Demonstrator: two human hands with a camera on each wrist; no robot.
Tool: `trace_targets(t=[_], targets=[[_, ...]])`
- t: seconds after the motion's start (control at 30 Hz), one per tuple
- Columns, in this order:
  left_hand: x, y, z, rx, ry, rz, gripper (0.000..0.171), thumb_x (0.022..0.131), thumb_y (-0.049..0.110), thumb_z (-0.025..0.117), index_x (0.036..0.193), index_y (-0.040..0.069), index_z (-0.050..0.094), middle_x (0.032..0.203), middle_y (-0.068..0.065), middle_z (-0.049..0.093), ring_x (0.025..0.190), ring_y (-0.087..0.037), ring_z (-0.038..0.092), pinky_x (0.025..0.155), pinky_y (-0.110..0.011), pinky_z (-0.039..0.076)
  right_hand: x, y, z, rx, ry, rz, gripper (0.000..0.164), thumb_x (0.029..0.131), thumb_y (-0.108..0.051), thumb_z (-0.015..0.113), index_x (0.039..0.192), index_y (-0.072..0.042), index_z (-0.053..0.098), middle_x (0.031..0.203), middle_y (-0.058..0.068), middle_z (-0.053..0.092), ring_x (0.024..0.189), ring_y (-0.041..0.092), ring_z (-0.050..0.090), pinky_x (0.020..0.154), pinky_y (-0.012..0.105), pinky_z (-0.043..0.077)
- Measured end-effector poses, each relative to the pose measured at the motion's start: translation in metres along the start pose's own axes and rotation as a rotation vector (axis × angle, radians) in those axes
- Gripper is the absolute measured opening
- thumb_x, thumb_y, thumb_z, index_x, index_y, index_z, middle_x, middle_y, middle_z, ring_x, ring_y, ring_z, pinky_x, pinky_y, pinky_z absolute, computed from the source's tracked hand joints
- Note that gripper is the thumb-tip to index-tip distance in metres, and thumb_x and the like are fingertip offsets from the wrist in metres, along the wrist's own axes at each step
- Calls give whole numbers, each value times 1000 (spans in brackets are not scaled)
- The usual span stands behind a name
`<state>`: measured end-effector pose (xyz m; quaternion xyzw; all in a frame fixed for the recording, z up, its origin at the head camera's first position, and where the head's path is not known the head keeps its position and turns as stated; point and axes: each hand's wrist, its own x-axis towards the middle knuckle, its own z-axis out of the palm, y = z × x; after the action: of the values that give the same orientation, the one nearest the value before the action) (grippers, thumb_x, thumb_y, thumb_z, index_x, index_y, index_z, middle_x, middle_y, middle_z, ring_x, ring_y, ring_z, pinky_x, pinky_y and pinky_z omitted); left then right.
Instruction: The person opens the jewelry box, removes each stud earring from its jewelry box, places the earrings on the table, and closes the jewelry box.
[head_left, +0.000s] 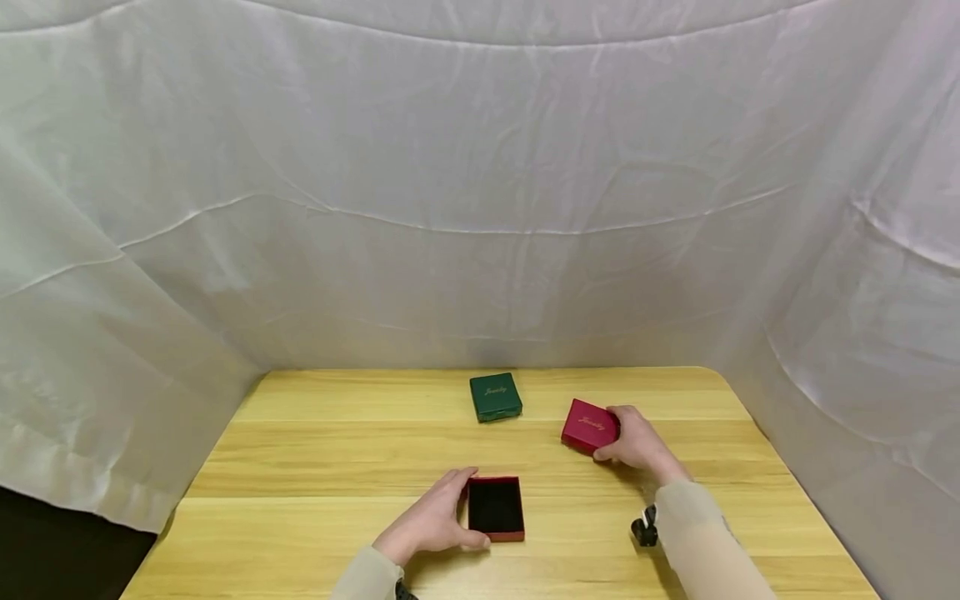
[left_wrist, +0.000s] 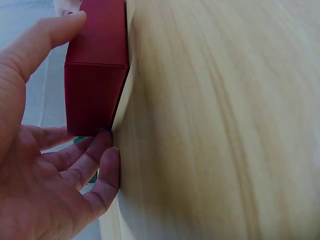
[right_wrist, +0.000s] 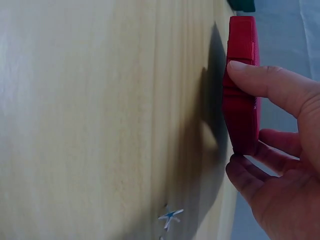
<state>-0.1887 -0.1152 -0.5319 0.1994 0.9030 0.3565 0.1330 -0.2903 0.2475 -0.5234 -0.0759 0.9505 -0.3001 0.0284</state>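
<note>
A red jewelry box base point(head_left: 496, 509) with a black lining sits open-topped on the table. My left hand point(head_left: 442, 515) holds it from the left, thumb at the near side and fingers at the far side; the left wrist view shows its plain red walls. Farther right, my right hand point(head_left: 636, 440) grips a red jewelry box lid point(head_left: 589, 423) with gold lettering. In the right wrist view the thumb presses one side, fingers are at its edge, and its shadow falls on the table. Its underside is hidden.
A green jewelry box point(head_left: 496, 396) with gold lettering stands at the back middle of the wooden table point(head_left: 322, 467). In the right wrist view a small white and blue star-shaped thing point(right_wrist: 170, 216) lies on the wood. Pale curtains point(head_left: 487, 283) hang behind and beside the table.
</note>
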Motion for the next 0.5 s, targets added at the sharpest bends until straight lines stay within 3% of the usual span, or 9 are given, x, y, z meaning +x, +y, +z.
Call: trace_targets(t=[0.23, 0.5], targets=[[-1, -2, -3, -21, 9, 8, 102, 70, 49, 85, 147, 2, 38, 141, -14, 46, 127, -32, 46, 104, -54, 39, -6, -18, -2, 5, -7, -32, 88, 68, -19, 90, 137, 11, 46, 132, 25, 50, 113, 40, 52, 99, 58, 40], [-2, -7, -5, -68, 15, 31, 101, 73, 49, 84, 146, -2, 37, 117, -1, 52, 106, -19, 51, 99, -47, 42, -16, -45, -2, 22, -3, -91, 88, 67, -18, 91, 137, 10, 47, 134, 23, 49, 118, 40, 51, 99, 59, 41]])
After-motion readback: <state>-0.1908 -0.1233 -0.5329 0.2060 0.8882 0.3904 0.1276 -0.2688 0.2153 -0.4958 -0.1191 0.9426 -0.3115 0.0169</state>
